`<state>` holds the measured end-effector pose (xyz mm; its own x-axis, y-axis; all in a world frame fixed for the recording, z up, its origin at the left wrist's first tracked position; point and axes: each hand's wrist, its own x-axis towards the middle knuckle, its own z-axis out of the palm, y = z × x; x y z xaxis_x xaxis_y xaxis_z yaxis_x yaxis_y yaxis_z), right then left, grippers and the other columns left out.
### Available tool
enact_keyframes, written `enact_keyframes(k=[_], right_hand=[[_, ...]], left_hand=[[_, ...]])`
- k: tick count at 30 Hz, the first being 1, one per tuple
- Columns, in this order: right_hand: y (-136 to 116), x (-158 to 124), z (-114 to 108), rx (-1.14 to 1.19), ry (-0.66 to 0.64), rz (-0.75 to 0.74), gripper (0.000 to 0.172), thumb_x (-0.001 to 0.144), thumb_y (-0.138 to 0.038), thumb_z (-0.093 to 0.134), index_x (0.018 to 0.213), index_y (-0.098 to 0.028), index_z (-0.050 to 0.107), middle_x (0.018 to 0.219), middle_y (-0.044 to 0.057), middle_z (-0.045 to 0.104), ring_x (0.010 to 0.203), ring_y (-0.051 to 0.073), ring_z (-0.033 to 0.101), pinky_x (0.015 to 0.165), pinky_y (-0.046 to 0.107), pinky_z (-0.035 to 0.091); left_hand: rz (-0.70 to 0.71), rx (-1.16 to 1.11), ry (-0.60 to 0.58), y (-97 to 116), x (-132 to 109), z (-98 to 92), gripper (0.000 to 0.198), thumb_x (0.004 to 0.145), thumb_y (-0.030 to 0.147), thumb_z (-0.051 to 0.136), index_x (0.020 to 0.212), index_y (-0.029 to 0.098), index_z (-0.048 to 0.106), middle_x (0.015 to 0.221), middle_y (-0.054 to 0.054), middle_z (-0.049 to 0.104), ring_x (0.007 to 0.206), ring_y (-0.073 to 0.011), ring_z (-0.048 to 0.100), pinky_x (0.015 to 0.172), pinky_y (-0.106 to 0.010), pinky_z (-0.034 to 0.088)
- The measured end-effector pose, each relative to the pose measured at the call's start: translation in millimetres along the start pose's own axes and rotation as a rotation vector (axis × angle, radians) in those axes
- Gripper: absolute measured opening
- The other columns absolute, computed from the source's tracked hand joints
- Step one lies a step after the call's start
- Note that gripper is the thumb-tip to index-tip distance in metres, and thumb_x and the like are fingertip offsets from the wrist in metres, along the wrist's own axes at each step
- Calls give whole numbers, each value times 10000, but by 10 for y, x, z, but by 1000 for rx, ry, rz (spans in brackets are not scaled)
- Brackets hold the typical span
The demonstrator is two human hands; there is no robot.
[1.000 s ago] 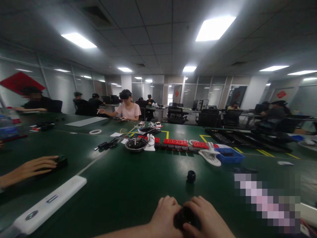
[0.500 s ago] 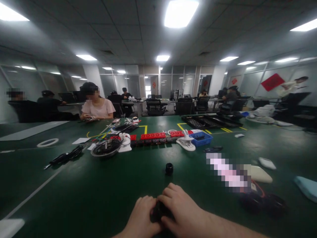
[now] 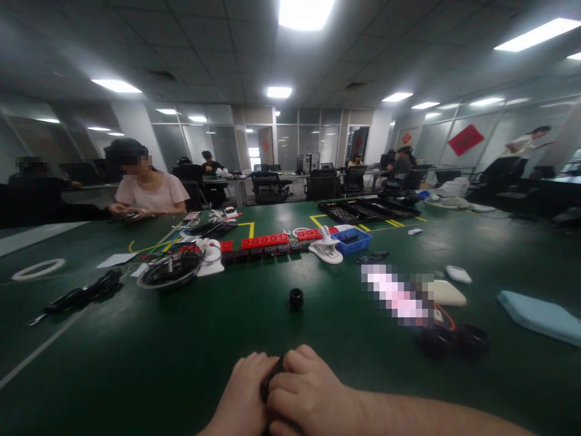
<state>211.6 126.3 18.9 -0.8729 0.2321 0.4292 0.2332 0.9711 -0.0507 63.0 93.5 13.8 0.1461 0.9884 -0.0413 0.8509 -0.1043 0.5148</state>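
My left hand and my right hand are close together at the bottom of the head view, above the near part of the green table. Both are closed around one black object. Only a dark strip of it shows between them, so its kind cannot be made out. My right hand's fingers curl over its top, while the left wraps its other side. A small black cylinder with a ribbed side, like a camera lens, stands on the table just beyond my hands.
Red and black modules form a row across the table, beside a blue bin and a white clamp. Cables fill a round dish at left. Black headphones and a light-blue case lie right. A person sits opposite.
The view has turned right, so the table's things appear further left. My right fingers have curled further over the black object, and both hands sit slightly lower in the picture.
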Motion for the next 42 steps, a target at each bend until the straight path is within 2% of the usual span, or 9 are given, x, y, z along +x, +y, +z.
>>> enact_keyframes(k=[4, 7, 10, 15, 22, 31, 42], right_hand=[[-23, -30, 65, -34, 67, -16, 224, 729, -338, 525, 603, -173, 444, 603, -37, 567, 634, 129, 392, 559, 318, 206], [-42, -58, 45, -32, 94, 2, 195, 725, -290, 511, 590, -169, 441, 571, -29, 554, 618, 129, 383, 549, 316, 200], [-60, -75, -35, -19, 56, 34, 140, 725, -257, 492, 618, -169, 479, 576, -12, 554, 618, 134, 384, 566, 318, 227], [-69, -87, -138, 2, 39, 129, 139, 732, -243, 460, 624, -159, 487, 597, 15, 556, 627, 145, 382, 587, 319, 254], [-45, -93, -139, -34, 58, 184, 168, 764, -241, 446, 624, -158, 489, 600, 13, 547, 625, 143, 360, 593, 318, 250], [23, -91, -154, -94, 32, 237, 210, 806, -238, 452, 623, -153, 511, 602, 18, 537, 649, 144, 373, 608, 309, 257], [54, -68, -217, -186, -13, 276, 255, 831, -340, 452, 673, -157, 532, 663, 22, 556, 662, 156, 401, 598, 295, 289]], left_hand=[[5, 15, 5, 6, -11, -1, 146, 699, 170, 455, 751, 215, 583, 777, 2, 598, 744, -172, 511, 697, -282, 353], [-5, 16, 20, 13, -6, 2, 140, 675, 154, 458, 734, 205, 574, 772, -3, 597, 734, -172, 506, 680, -278, 345], [-6, 14, 36, 21, 3, 5, 102, 679, 169, 460, 702, 198, 556, 746, -2, 591, 714, -168, 507, 670, -270, 347], [-5, -19, 75, 11, 5, 11, 51, 654, 187, 494, 682, 194, 537, 724, 7, 579, 696, -166, 516, 650, -261, 355], [57, -29, 96, -54, 12, 42, 92, 635, 236, 550, 707, 180, 547, 716, 0, 571, 676, -173, 508, 628, -256, 362], [61, -64, 81, 8, -11, -9, 113, 674, 282, 569, 714, 177, 578, 731, -7, 610, 689, -175, 543, 627, -247, 386], [115, -98, 77, -39, -8, 29, 167, 683, 329, 594, 743, 174, 608, 759, -8, 644, 708, -184, 577, 647, -255, 413]])
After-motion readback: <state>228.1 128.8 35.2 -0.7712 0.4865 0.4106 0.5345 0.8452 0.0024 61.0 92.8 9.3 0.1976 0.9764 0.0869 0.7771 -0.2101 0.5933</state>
